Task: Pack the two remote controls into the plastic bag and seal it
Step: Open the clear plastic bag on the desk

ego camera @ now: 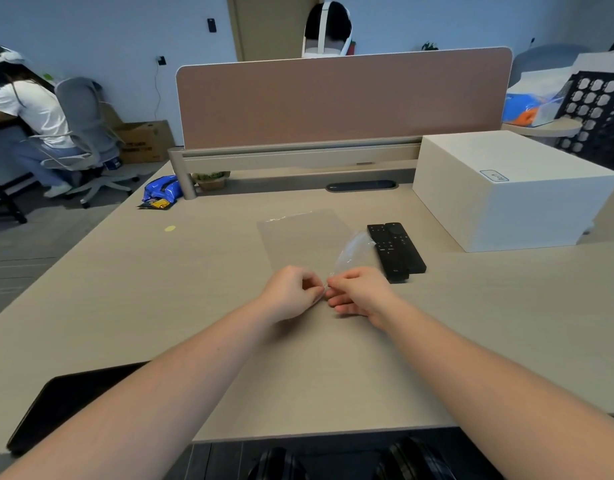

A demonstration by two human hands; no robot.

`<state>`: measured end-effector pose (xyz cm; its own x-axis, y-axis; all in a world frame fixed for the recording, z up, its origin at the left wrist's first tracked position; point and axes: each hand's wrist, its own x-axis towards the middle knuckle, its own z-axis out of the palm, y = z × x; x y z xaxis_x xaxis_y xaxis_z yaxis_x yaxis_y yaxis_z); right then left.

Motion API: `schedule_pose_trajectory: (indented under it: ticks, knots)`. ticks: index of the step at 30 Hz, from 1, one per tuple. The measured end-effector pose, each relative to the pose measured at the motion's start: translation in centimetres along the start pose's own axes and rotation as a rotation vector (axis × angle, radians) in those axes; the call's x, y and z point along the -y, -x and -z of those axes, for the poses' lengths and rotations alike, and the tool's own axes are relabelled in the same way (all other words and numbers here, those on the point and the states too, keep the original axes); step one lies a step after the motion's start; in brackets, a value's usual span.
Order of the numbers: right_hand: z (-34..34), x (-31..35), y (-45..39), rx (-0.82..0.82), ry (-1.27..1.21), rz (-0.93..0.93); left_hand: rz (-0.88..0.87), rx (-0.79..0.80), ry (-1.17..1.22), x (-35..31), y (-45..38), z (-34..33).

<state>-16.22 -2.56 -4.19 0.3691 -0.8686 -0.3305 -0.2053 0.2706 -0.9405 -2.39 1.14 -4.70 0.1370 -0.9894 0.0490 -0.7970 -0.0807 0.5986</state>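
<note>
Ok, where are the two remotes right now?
In the head view the two remotes lie side by side on the desk, between the plastic bag and white box.

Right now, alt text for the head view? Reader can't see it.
Two bare hands, left hand and right hand, pinch the near edge of a clear plastic bag lying on a beige desk. Two black remote controls lie side by side just right of the bag, not yet inside. A white box sits behind them to the right.
</note>
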Motion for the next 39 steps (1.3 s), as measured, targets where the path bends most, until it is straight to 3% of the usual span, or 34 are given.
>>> schedule_pose_trajectory:
  ticks: [13, 19, 23, 27, 30, 36, 39]
  knots:
    - [-0.3, -1.3, -1.0, -0.097, 0.2, 0.216, 0.137, -0.053, 0.27, 0.5, 0.0, -0.7]
    - [0.0, -1.6, -1.1, -0.06, 0.276, 0.255, 0.041, 0.025, 0.081, 0.2, -0.2, -0.4]
    - [-0.2, -1.6, -1.1, -0.121, 0.28, 0.27, -0.003, -0.149, -0.082, -0.2, -0.6, 0.0]
    - [0.3, -1.5, -0.9, -0.187, 0.18, 0.157, 0.125, -0.353, -0.049, 0.6, -1.1, 1.8]
    - [0.5, -1.2, -0.8, -0.228, 0.115, 0.09, 0.142, -0.37, -0.047, 1.3, -1.3, 3.2]
    - [0.2, -0.9, -0.8, -0.267, 0.097, 0.055, 0.002, -0.363, -0.115, 0.2, -0.9, 4.1]
    - [0.9, -0.8, -0.7, -0.298, 0.116, 0.034, 0.077, -0.343, -0.202, 0.6, -1.4, 5.0]
